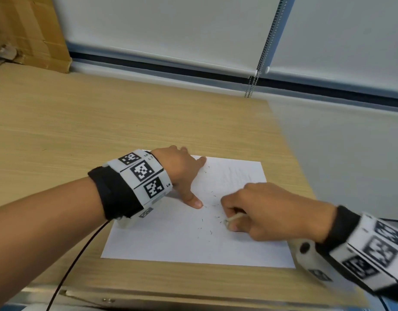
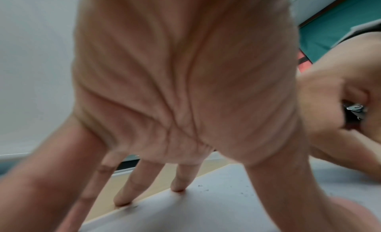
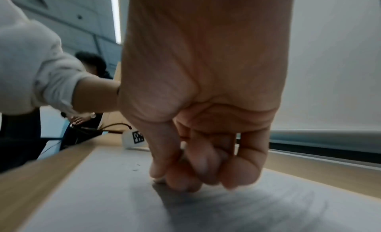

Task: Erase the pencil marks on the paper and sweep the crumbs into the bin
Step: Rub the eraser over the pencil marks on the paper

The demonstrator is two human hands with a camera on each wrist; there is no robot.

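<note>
A white sheet of paper (image 1: pixel 171 239) lies on the wooden desk (image 1: pixel 103 122) near its front edge. Dark eraser crumbs (image 1: pixel 210 221) are scattered across the middle of the sheet, and faint pencil marks (image 1: pixel 238 173) show at its upper right. My left hand (image 1: pixel 193 180) presses the paper's left part with straight, spread fingers (image 2: pixel 179 185). My right hand (image 1: pixel 231 223) is blurred and grips a small pale eraser (image 1: pixel 237 217) against the paper. In the right wrist view the curled fingers (image 3: pixel 185 178) hide most of the eraser. No bin is in view.
A cardboard box (image 1: pixel 29 30) stands at the back left. White roller blinds (image 1: pixel 171 30) with a bead chain (image 1: pixel 251 84) hang behind the desk. The desk's right edge (image 1: pixel 290 153) runs close to the paper. A black cable (image 1: pixel 76 254) trails from my left wrist. Another person (image 3: pixel 90 62) is off to the left.
</note>
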